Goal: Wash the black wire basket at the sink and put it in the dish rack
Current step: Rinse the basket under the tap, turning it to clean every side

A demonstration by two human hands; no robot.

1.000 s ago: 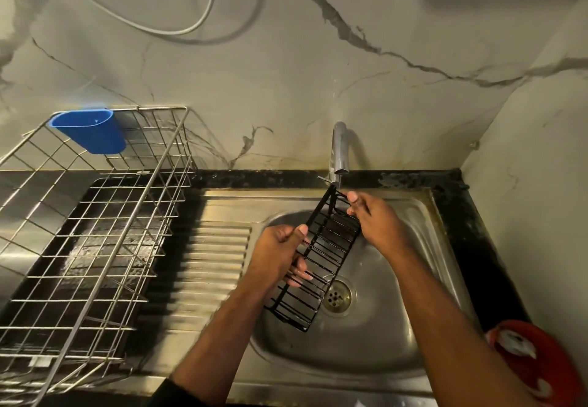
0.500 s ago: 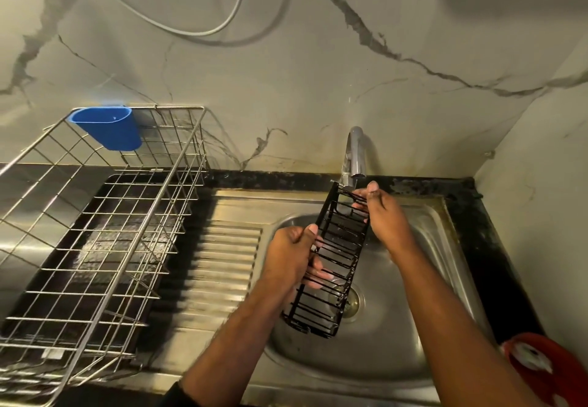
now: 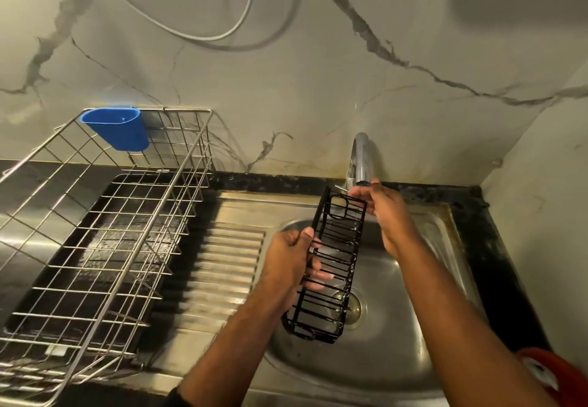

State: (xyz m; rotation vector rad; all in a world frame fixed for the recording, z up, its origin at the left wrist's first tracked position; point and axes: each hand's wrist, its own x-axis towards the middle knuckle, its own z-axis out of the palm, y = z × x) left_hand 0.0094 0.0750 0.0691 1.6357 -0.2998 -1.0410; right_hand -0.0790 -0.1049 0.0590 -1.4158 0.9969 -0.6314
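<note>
Watching the head view, I logged the black wire basket [image 3: 331, 263] held in the air over the sink [image 3: 413, 327], its top end just under the faucet [image 3: 361, 161].

Grip: left hand [image 3: 291, 260] gripped the long left rail near the middle, thumb on the near side of the wire, fingers curled through to the far side, their tips showing between the rungs. Right hand [image 3: 381, 212] pinched the top rim with thumb and fingertips; the remaining fingers I could not tell apart.

Handling, my judgement: thin open wire, so light and stiff, unlikely to flex. Droplets on the rungs suggested wet, slick wire. Side rails and end rims looked the safest holds; single rungs would bite into fingers.

Orientation: long axis ran from the right fingertips down past the left fingers toward the drain [image 3: 354, 308], leaning slightly left at the bottom. Open face turned toward me.

Dish rack [image 3: 105, 247] stood well left of the left fingers, blue cup [image 3: 117, 129] hung on its rear rim.
</note>
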